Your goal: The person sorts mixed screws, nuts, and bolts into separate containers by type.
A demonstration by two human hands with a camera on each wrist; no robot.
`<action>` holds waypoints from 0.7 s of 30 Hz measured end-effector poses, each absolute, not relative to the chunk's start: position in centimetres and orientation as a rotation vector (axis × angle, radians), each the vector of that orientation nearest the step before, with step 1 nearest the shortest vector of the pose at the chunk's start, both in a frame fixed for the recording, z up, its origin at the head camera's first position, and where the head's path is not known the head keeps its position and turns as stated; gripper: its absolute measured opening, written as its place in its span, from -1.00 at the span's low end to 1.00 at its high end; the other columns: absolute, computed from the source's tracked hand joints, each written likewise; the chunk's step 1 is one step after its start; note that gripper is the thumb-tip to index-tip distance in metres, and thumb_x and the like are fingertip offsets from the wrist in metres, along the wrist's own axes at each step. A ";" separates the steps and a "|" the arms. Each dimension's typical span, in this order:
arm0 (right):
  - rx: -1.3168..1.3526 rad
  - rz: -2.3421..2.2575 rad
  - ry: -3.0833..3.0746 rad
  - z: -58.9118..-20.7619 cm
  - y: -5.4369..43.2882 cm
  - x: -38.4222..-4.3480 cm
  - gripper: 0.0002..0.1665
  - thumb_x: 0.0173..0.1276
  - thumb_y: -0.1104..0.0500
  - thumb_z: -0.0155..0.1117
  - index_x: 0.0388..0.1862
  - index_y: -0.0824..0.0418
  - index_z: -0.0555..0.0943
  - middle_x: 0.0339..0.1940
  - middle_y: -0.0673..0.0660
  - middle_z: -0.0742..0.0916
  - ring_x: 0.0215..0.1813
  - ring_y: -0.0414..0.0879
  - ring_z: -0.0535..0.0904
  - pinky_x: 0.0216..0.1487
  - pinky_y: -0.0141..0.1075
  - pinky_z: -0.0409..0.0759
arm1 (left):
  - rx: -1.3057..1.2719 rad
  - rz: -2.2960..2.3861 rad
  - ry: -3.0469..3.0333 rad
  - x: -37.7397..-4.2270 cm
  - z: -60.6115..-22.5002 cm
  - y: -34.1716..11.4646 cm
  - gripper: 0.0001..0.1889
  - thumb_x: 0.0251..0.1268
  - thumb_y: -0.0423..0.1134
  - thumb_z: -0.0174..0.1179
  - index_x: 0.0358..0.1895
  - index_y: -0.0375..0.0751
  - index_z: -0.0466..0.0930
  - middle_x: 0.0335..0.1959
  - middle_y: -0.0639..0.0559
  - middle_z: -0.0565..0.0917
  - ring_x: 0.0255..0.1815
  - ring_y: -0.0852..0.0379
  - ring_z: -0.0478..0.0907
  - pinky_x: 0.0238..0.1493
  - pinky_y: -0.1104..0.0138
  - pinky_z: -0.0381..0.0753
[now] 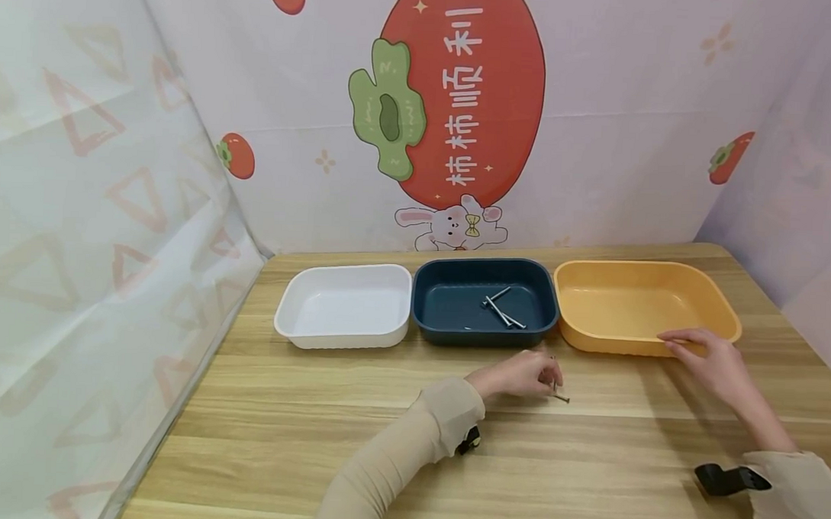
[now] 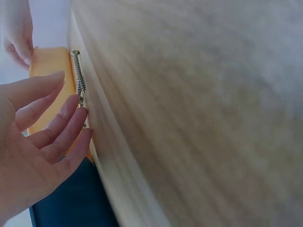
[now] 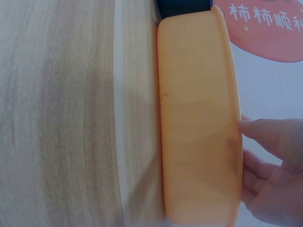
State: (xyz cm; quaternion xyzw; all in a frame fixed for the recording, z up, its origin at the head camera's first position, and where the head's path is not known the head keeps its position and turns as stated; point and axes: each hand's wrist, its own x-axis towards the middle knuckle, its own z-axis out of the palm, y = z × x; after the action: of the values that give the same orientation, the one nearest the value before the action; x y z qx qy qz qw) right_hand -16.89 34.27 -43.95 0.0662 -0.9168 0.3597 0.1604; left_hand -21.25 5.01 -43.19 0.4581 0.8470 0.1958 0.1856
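My left hand [image 1: 527, 372] is low over the table in front of the gap between the dark blue tray [image 1: 447, 337] and the yellow tray [image 1: 605, 345]. Its fingertips are right at a few metal screws [image 2: 78, 68]; thumb and fingers are slightly bent and apart in the left wrist view. One screw [image 1: 560, 397] lies beyond the fingertips on the wood. My right hand [image 1: 717, 365] pinches the yellow tray's near rim at the right, thumb outside and fingers over the inner side [image 3: 258, 172]. Several screws [image 1: 499, 312] lie crossed inside the dark blue tray.
A white tray [image 1: 337, 339] stands left of the dark blue one, all three in a row along the back of the wooden table [image 1: 279, 438]. Behind them hangs a printed cloth [image 1: 597, 174], with more cloth [image 1: 100, 241] at the left side.
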 end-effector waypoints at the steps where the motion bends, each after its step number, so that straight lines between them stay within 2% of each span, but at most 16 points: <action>1: 0.171 1.017 -2.616 -44.2 34.4 -17.0 -0.83 0.26 0.15 0.13 -0.26 0.18 0.61 -0.28 0.00 0.64 -0.10 -0.24 0.42 -0.04 -0.38 0.26 | 1.291 0.553 2.379 -21.3 -43.2 5.0 -0.85 0.08 -0.36 0.18 -0.24 -0.19 0.57 -0.39 0.12 0.55 -0.38 0.38 0.39 -0.33 0.68 0.29; 2: 0.191 1.024 -2.616 -44.1 34.4 -17.0 -0.82 0.27 0.15 0.12 -0.25 0.19 0.61 -0.27 0.01 0.64 -0.10 -0.17 0.42 -0.04 -0.26 0.28 | 1.295 0.548 2.376 -21.3 -43.3 5.0 -0.85 0.08 -0.37 0.18 -0.24 -0.19 0.57 -0.39 0.12 0.55 -0.38 0.38 0.39 -0.33 0.68 0.29; 3: 0.170 1.022 -2.613 -44.1 34.3 -16.9 -0.84 0.26 0.14 0.13 -0.27 0.16 0.62 -0.30 -0.12 0.63 -0.12 -0.32 0.40 -0.06 -0.39 0.27 | 1.293 0.549 2.368 -21.3 -43.4 5.1 -0.85 0.08 -0.38 0.17 -0.24 -0.19 0.57 -0.40 0.12 0.55 -0.39 0.38 0.39 -0.34 0.68 0.29; 4: 0.169 1.019 -2.611 -44.0 34.2 -16.8 -0.84 0.26 0.14 0.14 -0.27 0.16 0.62 -0.31 -0.16 0.62 -0.15 -0.41 0.37 -0.07 -0.40 0.27 | 1.296 0.543 2.364 -21.4 -43.4 5.1 -0.85 0.08 -0.38 0.17 -0.24 -0.20 0.57 -0.40 0.12 0.56 -0.39 0.38 0.40 -0.34 0.69 0.29; 5: 0.163 1.010 -2.615 -43.8 34.1 -16.8 -0.84 0.26 0.14 0.14 -0.27 0.16 0.62 -0.32 -0.24 0.59 -0.17 -0.51 0.32 -0.08 -0.40 0.27 | 1.300 0.536 2.361 -21.4 -43.5 5.1 -0.85 0.07 -0.38 0.18 -0.25 -0.20 0.58 -0.40 0.12 0.56 -0.39 0.38 0.40 -0.34 0.69 0.29; 6: 0.176 1.003 -2.624 -43.4 33.9 -16.6 -0.83 0.26 0.15 0.13 -0.26 0.20 0.61 -0.31 -0.25 0.58 -0.17 -0.53 0.30 -0.08 -0.29 0.29 | 1.303 0.528 2.360 -21.4 -43.5 5.1 -0.85 0.07 -0.38 0.18 -0.25 -0.19 0.58 -0.41 0.12 0.56 -0.39 0.38 0.40 -0.34 0.69 0.29; 8: 0.192 1.009 -2.641 -42.7 33.5 -16.3 -0.78 0.27 0.17 0.11 -0.24 0.29 0.59 -0.31 -0.15 0.61 -0.17 -0.49 0.31 -0.13 -0.12 0.27 | 1.316 0.504 2.362 -21.4 -43.6 5.1 -0.85 0.07 -0.37 0.18 -0.25 -0.18 0.58 -0.41 0.13 0.55 -0.39 0.38 0.39 -0.33 0.69 0.28; 9: 0.183 1.003 -2.653 -42.4 33.3 -16.2 -0.78 0.28 0.19 0.10 -0.24 0.32 0.59 -0.29 -0.10 0.62 -0.15 -0.46 0.33 -0.12 -0.11 0.28 | 1.323 0.495 2.364 -21.4 -43.7 5.1 -0.85 0.07 -0.37 0.19 -0.25 -0.17 0.59 -0.41 0.14 0.54 -0.38 0.37 0.38 -0.33 0.69 0.27; 10: 0.200 1.002 -2.662 -42.3 33.3 -16.2 -0.77 0.29 0.21 0.09 -0.23 0.37 0.57 -0.27 0.04 0.64 -0.13 -0.33 0.37 -0.15 -0.01 0.26 | 1.334 0.477 2.371 -21.4 -43.7 5.1 -0.85 0.07 -0.36 0.20 -0.25 -0.16 0.59 -0.41 0.14 0.54 -0.38 0.37 0.38 -0.32 0.69 0.26; 12: 0.172 0.986 -2.661 -42.9 33.7 -16.5 -0.79 0.28 0.19 0.11 -0.23 0.30 0.60 -0.27 0.00 0.64 -0.13 -0.35 0.38 -0.09 -0.21 0.29 | 1.350 0.452 2.383 -21.4 -43.8 5.1 -0.85 0.06 -0.34 0.21 -0.26 -0.14 0.59 -0.41 0.16 0.52 -0.37 0.37 0.36 -0.31 0.68 0.24; 14: 0.182 1.014 -2.653 -43.9 34.4 -17.0 -0.79 0.28 0.18 0.10 -0.22 0.27 0.60 -0.24 0.09 0.65 -0.09 -0.13 0.43 -0.07 -0.16 0.28 | 1.359 0.430 2.396 -21.4 -43.9 5.1 -0.85 0.05 -0.32 0.22 -0.26 -0.12 0.60 -0.42 0.16 0.50 -0.36 0.36 0.35 -0.29 0.67 0.22; 15: 0.172 1.002 -2.648 -44.6 34.9 -17.3 -0.80 0.28 0.15 0.11 -0.23 0.22 0.61 -0.24 0.07 0.65 -0.08 -0.13 0.43 -0.05 -0.25 0.29 | 1.363 0.418 2.401 -21.4 -44.0 5.1 -0.85 0.05 -0.31 0.23 -0.26 -0.11 0.60 -0.41 0.17 0.50 -0.36 0.36 0.34 -0.28 0.66 0.21; 17: 0.149 0.973 -2.643 -46.3 36.0 -18.1 -0.82 0.25 0.08 0.13 -0.24 0.08 0.63 -0.27 -0.13 0.63 -0.10 -0.32 0.40 -0.11 -0.47 0.24 | 1.360 0.397 2.407 -21.4 -44.0 5.2 -0.85 0.05 -0.30 0.23 -0.26 -0.09 0.60 -0.41 0.18 0.49 -0.35 0.36 0.34 -0.27 0.65 0.20; 18: 0.152 0.956 -2.648 -46.8 36.4 -18.4 -0.82 0.25 0.05 0.13 -0.24 0.05 0.62 -0.27 -0.18 0.62 -0.09 -0.33 0.39 -0.11 -0.47 0.25 | 1.355 0.389 2.408 -21.3 -43.9 5.2 -0.85 0.06 -0.29 0.23 -0.25 -0.09 0.60 -0.41 0.18 0.49 -0.35 0.36 0.33 -0.26 0.65 0.19; 19: 0.181 0.992 -2.648 -47.0 36.7 -18.5 -0.80 0.26 0.06 0.13 -0.21 0.06 0.62 -0.24 -0.14 0.63 -0.07 -0.22 0.42 -0.05 -0.35 0.27 | 1.349 0.385 2.407 -21.3 -43.9 5.2 -0.85 0.05 -0.29 0.23 -0.25 -0.08 0.60 -0.41 0.19 0.48 -0.34 0.36 0.33 -0.26 0.64 0.19; 21: 0.161 0.939 -2.649 -47.7 37.1 -18.7 -0.84 0.24 0.03 0.14 -0.24 -0.04 0.62 -0.28 -0.35 0.56 -0.11 -0.46 0.34 -0.15 -0.57 0.21 | 1.336 0.371 2.410 -21.3 -43.9 5.2 -0.84 0.05 -0.28 0.24 -0.25 -0.06 0.61 -0.40 0.20 0.48 -0.34 0.37 0.32 -0.26 0.64 0.18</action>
State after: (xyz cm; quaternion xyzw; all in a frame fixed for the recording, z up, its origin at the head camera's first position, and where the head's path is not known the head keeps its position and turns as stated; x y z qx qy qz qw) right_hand -18.74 37.11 -47.71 0.0564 -0.9285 0.3291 0.1626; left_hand -21.28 5.23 -43.92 0.4728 0.8526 0.1312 0.1797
